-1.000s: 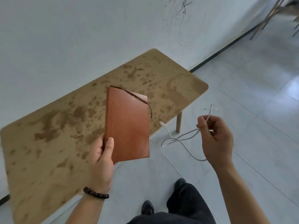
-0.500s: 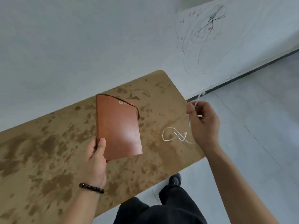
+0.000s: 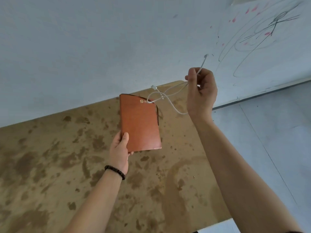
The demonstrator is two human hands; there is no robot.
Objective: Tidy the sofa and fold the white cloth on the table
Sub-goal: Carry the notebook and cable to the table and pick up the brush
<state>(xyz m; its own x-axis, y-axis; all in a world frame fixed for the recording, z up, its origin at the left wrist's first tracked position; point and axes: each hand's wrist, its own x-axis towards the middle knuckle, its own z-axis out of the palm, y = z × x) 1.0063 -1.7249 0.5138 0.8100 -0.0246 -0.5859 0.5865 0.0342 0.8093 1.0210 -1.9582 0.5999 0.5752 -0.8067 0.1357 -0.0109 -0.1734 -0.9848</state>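
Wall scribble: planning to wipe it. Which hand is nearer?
Right. The right hand is just below-left of the scribble; the left hand, holding the notebook, is far lower-left.

Logo: gold S-shaped mark [image 3: 142, 101], 12 o'clock on brown rectangular leather-look notebook [image 3: 139, 126].
Lettering [image 3: 148, 102] beside it: unreadable.

notebook [image 3: 140, 123] above table [image 3: 50, 165] | cable [image 3: 168, 95] right of notebook | wall [image 3: 84, 47] behind table

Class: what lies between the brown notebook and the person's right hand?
In the head view, loops of white cable hang from the right hand across that gap, overlapping the notebook at its top corner, above the stained table.
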